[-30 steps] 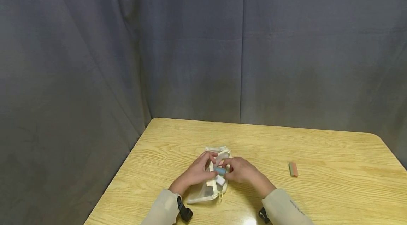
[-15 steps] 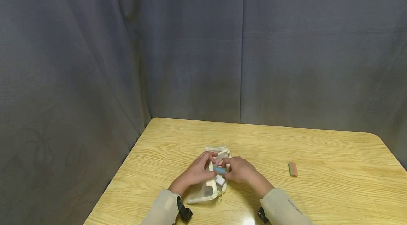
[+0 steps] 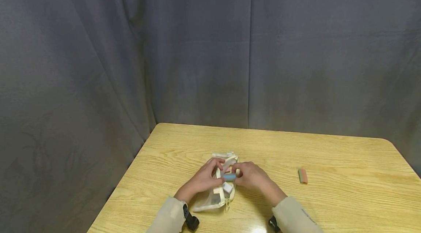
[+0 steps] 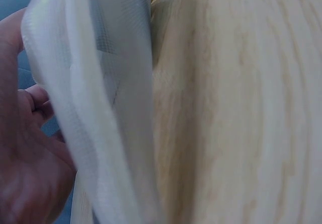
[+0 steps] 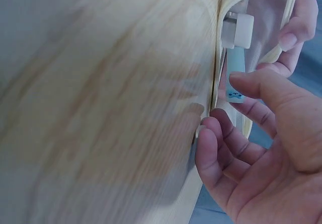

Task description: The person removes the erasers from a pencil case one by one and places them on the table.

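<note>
Bkgd: grey-blue curtain [image 3: 296,50] hangs behind the far edge of the wood-grain surface [image 3: 348,181] and past its L edge. Mesh pouch [image 3: 222,197] w/ cream trim lies on the surface, closer to L edge than R, well in from the far edge; near edge is out of view. L hand [image 3: 204,179] is at the pouch's L side, thumb + fingers curled round the mouth's rim; prob. to keep it spread, b/c soft mesh would likely sag closed otherwise.

R hand [image 3: 251,176] has a narrow grip: holds blue stick [image 5: 235,65] by the end w/ the printed face, thumb on top, fingers behind. Reads as a sensible hold for a tight opening, since most of the stick's length juts clear of the thumb. Stick is at the pouch mouth, btwn the hands; other end is near L thumb and white block [image 5: 244,31], can't tell if touching. White block sits in the mouth on the near side; pinkish item [image 3: 227,170] shows on the far side, partly hidden. Two-tone block [image 3: 303,176], pink/green, lies on the surface well apart, twd R edge.
</note>
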`<state>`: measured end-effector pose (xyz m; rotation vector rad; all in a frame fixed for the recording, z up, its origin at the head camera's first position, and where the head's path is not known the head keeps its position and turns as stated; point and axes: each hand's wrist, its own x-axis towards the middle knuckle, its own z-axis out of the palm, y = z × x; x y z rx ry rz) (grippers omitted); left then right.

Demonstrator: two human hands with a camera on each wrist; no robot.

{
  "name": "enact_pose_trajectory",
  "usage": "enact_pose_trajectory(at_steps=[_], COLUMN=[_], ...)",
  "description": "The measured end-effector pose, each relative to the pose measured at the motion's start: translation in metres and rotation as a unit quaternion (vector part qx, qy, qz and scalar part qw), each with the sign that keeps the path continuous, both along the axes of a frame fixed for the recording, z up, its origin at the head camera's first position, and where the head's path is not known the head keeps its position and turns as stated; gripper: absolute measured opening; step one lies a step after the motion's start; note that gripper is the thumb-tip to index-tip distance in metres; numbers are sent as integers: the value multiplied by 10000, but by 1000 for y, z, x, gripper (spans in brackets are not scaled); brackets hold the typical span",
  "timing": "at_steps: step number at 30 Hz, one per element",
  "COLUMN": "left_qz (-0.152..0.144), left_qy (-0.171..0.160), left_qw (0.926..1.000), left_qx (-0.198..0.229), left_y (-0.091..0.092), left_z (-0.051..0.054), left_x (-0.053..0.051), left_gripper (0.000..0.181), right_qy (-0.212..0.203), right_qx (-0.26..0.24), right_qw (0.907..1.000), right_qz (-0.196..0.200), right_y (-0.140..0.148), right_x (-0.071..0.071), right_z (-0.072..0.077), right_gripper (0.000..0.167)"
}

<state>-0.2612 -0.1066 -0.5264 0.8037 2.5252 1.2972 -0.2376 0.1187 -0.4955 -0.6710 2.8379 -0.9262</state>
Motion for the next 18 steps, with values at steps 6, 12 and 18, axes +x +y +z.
enact_pose_trajectory(at_steps=[6, 12, 18], left_qz=[29, 28, 33], left_qy=[-36, -89, -149], left_qw=[10000, 10000, 9999], left_qx=[16, 28, 37], left_y=[1, 0, 0], left_z=[0, 2, 1], left_x=[0, 2, 2], left_gripper=[28, 28, 28], right_qy=[-20, -41, 38], right_qx=[-60, -183, -269], right_qw=[9999, 9998, 9996], right_qz=[-108, -78, -35], right_y=[8, 16, 25], right_x=[1, 1, 4], right_z=[0, 1, 5], right_gripper=[18, 17, 18])
